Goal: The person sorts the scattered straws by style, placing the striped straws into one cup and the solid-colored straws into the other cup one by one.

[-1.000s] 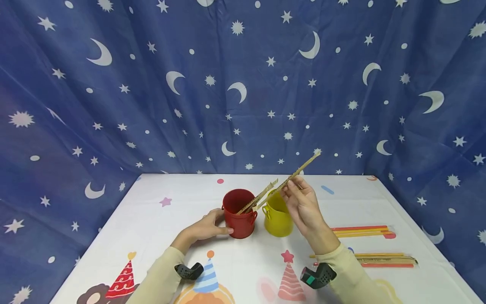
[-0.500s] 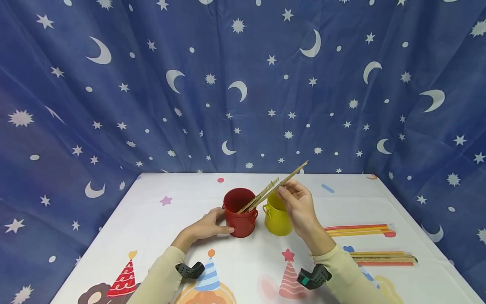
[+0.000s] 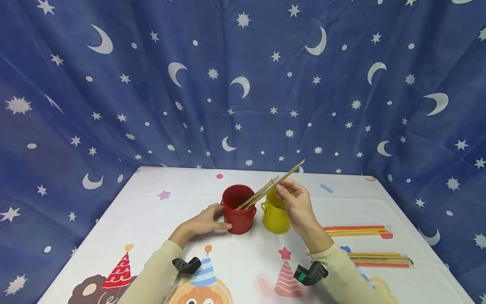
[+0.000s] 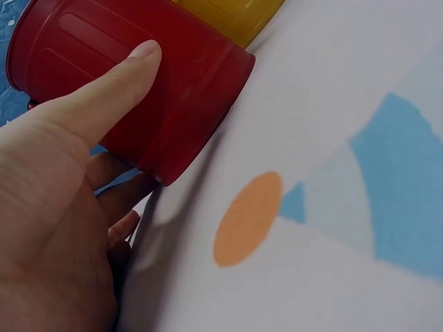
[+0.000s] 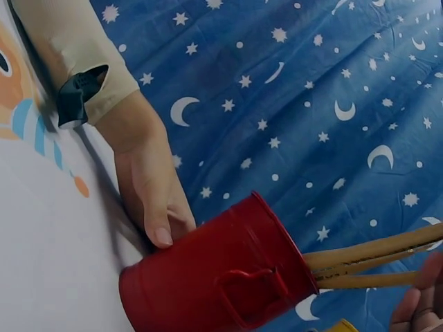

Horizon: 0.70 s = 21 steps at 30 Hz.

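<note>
A small red metal bucket (image 3: 238, 220) with side handles stands upright on the table. My left hand (image 3: 202, 220) holds its left side, thumb along the front wall (image 4: 173, 90) and fingers behind. Tan printed straws (image 3: 260, 193) in wrappers lean out over its right rim. Another tan straw (image 3: 293, 169) is pinched between thumb and fingers of my right hand (image 3: 300, 204), its lower end inside the red bucket's rim. The right wrist view shows the straws (image 5: 374, 250) side by side, with only part of the right hand (image 5: 423, 299) at the edge.
Just right of the red bucket stands a yellow bucket (image 3: 276, 221), partly behind my right hand. Two groups of wrapped straws lie at the right: red and orange ones (image 3: 357, 231), and a nearer mixed group (image 3: 379, 259). A starry blue curtain (image 3: 243, 84) hangs behind the table.
My right hand has moved left and slightly down, taking the straw's lower end from near the rim into the red bucket. The left hand stays on the bucket. The head view has shifted slightly.
</note>
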Available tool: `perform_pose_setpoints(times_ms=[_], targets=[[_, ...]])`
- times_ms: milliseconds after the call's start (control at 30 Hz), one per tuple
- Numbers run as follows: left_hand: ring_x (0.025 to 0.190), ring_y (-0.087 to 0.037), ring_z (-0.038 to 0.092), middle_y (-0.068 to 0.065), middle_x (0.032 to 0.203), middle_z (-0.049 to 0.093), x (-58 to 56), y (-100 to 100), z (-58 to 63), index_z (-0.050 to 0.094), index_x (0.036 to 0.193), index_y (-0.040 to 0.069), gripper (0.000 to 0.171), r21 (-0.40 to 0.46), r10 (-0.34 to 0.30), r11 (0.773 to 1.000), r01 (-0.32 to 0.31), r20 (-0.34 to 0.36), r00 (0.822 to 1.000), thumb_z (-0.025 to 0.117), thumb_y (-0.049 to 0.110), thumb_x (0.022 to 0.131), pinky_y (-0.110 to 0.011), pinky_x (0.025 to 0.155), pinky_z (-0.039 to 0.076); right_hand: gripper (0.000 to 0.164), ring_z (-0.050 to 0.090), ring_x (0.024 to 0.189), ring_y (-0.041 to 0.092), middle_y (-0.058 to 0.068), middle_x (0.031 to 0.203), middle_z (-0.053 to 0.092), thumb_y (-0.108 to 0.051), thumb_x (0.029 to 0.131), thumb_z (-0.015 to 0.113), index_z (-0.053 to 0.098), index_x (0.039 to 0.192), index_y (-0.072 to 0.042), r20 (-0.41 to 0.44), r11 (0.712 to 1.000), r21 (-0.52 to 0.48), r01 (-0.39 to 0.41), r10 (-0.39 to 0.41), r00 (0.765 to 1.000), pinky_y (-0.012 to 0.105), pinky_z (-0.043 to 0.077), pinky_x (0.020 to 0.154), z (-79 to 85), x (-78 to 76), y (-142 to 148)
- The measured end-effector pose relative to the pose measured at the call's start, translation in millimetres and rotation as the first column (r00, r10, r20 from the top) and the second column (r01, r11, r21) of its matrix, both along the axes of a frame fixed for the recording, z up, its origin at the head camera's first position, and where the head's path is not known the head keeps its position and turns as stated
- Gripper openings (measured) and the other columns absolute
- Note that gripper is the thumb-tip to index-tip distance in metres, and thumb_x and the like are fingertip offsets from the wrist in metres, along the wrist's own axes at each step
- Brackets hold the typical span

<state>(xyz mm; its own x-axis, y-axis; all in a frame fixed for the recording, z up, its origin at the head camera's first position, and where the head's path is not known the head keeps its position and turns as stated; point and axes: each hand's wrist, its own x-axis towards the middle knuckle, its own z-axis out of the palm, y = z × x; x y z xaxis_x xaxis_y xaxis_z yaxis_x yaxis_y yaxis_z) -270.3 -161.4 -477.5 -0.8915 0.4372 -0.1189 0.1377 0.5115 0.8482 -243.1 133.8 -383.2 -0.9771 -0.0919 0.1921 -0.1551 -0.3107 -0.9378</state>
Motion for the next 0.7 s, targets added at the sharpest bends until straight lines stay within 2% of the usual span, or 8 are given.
perform_pose_setpoints(times_ms=[133, 300, 500, 700], targets=[[0.152, -0.040, 0.027, -0.017, 0.161, 0.035, 0.1, -3, 1.1, 0.047, 0.151, 0.011, 0.080, -0.008, 0.006, 1.000, -0.006, -0.005, 1.000, 0.080, 0.039, 0.084, -0.065, 0.122, 0.026, 0.011, 0.058, 0.082, 0.008, -0.007, 0.093, 0.065, -0.007, 0.101, 0.059, 0.067, 0.106, -0.013, 0.034, 0.994, 0.087, -0.064, 0.061, 0.998, 0.016, 0.053, 0.079, -0.1, -3.2, 3], [0.152, -0.041, 0.028, -0.018, 0.161, 0.035, 1.0, -5, 1.2, 0.046, 0.151, 0.009, 0.081, -0.018, 0.015, 1.000, -0.015, -0.005, 1.000, 0.080, 0.038, 0.084, -0.066, 0.121, 0.026, 0.014, 0.058, 0.084, 0.008, -0.006, 0.097, 0.064, -0.009, 0.102, 0.058, 0.064, 0.115, -0.007, 0.044, 0.985, 0.140, -0.106, 0.100, 0.994, 0.017, 0.052, 0.080, 3.7, -5.1, 8], [0.153, -0.039, 0.027, -0.017, 0.162, 0.035, -0.5, -3, -0.6, 0.047, 0.151, 0.010, 0.081, 0.004, 0.013, 1.000, -0.013, -0.001, 1.000, 0.080, 0.039, 0.083, -0.063, 0.124, 0.025, 0.013, 0.059, 0.084, 0.007, -0.005, 0.099, 0.062, -0.012, 0.104, 0.055, 0.065, 0.113, -0.014, -0.017, 0.985, 0.142, -0.103, 0.106, 0.994, 0.016, 0.053, 0.083, 11.2, -4.9, 18], [0.153, -0.038, 0.027, -0.016, 0.162, 0.034, -0.9, 1, -1.7, 0.047, 0.151, 0.012, 0.081, 0.004, -0.004, 1.000, 0.004, -0.003, 1.000, 0.080, 0.042, 0.083, -0.064, 0.123, 0.025, 0.018, 0.060, 0.086, 0.006, -0.004, 0.101, 0.061, -0.009, 0.105, 0.052, 0.066, 0.112, -0.017, -0.103, 0.982, 0.111, -0.151, 0.162, 0.981, 0.015, 0.053, 0.084, 15.3, -3.6, 30]])
